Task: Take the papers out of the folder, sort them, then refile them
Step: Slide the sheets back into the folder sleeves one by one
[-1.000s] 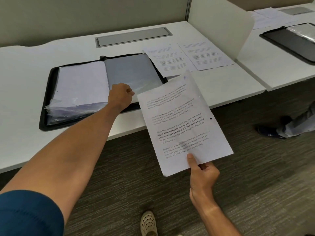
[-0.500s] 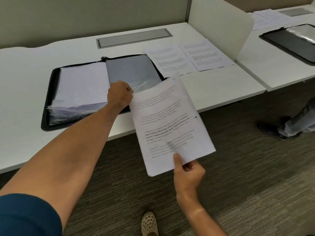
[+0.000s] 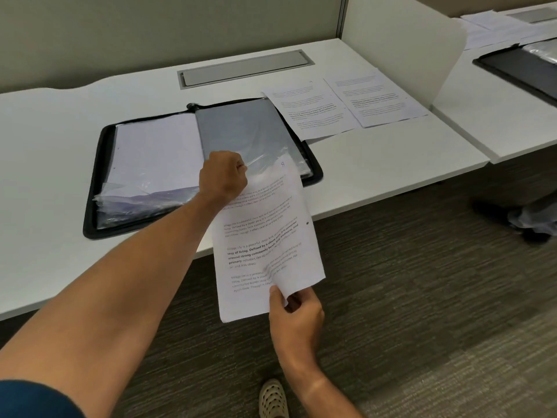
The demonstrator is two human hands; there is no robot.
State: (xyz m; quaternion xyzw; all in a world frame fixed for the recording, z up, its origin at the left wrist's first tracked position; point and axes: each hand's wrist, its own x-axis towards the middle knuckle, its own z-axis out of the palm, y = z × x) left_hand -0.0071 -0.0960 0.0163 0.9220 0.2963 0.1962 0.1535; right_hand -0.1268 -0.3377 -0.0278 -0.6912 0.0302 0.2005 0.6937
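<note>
Printed sheet angled toward open folder
Right hand pinches its near edge; long axis runs away, top over the clear sleeve that the curled left hand pinches on the surface.

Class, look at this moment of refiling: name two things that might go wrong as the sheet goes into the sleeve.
1. The right hand pinches the printed sheet only at its bottom edge, already buckled; pushing may crease it.
2. The left hand holds the thin plastic sleeve open; it may slip shut or crumple.
</note>
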